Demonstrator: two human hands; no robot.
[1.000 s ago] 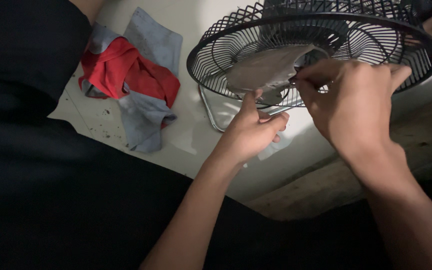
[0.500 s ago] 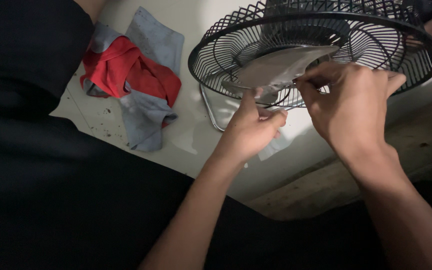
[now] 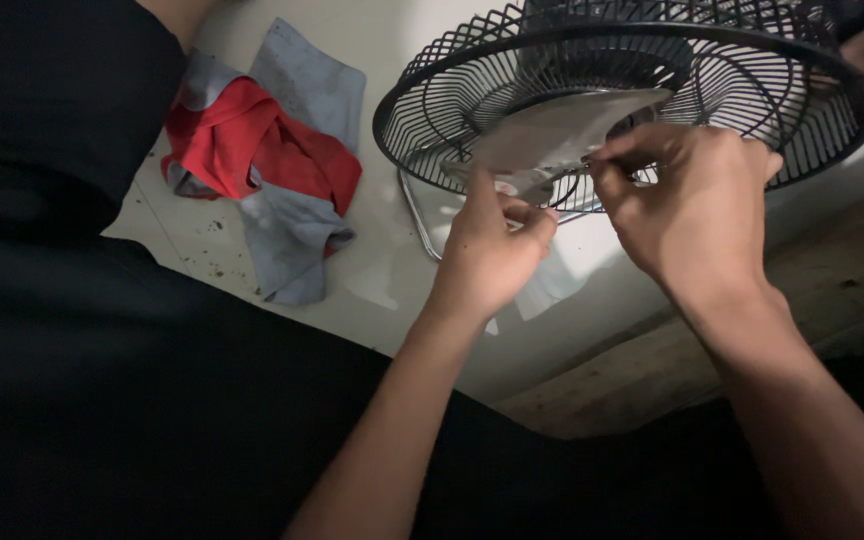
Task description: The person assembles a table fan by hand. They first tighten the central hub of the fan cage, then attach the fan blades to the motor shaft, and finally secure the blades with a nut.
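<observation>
The left hand and right hand both pinch the dusty grey fan blade inside the black wire guard, likely light, stiff plastic best gripped by its edge.

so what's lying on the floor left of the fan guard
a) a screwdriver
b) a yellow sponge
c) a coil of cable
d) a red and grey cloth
d, a crumpled red and grey cloth lies on the pale floor, left of the black wire fan guard that both hands work at.
</observation>
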